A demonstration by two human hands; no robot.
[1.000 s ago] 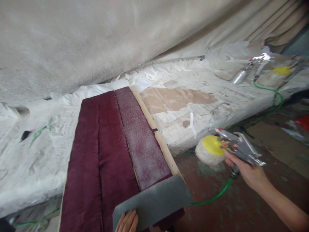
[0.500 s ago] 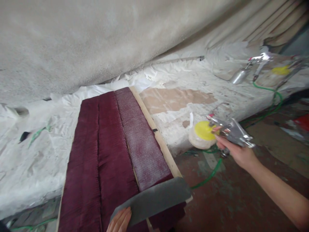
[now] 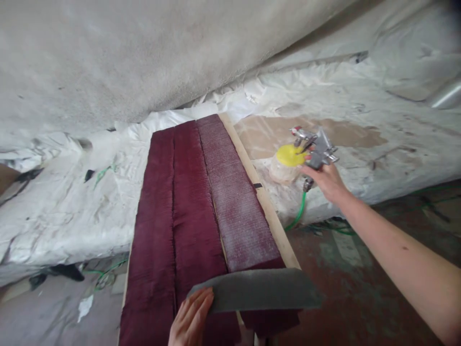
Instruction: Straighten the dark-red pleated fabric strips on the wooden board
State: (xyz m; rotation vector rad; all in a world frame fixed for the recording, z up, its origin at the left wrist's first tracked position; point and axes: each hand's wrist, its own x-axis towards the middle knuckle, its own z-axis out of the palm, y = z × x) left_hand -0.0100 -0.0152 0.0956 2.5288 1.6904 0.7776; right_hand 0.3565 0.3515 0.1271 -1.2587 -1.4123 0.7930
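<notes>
My right hand (image 3: 322, 179) is wrapped round a spray gun (image 3: 319, 150), whose cup with a yellow lid (image 3: 290, 156) hangs tilted over the covered bench. A green hose (image 3: 298, 215) runs down from the gun's handle. At the lower middle, my left hand (image 3: 194, 315) grips the left end of a long grey strip (image 3: 259, 290). That strip lies across the near part of several maroon ribbed fabric pieces (image 3: 196, 211) set side by side on a pale board (image 3: 268, 204). The rightmost fabric piece (image 3: 239, 197) has a whitish coating over most of its length.
White sheeting (image 3: 72, 216) covers the bench behind, with a brown patch (image 3: 345, 132) right of the board. A hanging cloth (image 3: 108, 57) forms the back. A metal cylinder (image 3: 446, 96) shows at the right edge. Below lies a stained floor (image 3: 324, 278).
My right hand has moved the spray gun up and left, closer to the board's far part. The view has shifted, and the grey strip now lies more level.
</notes>
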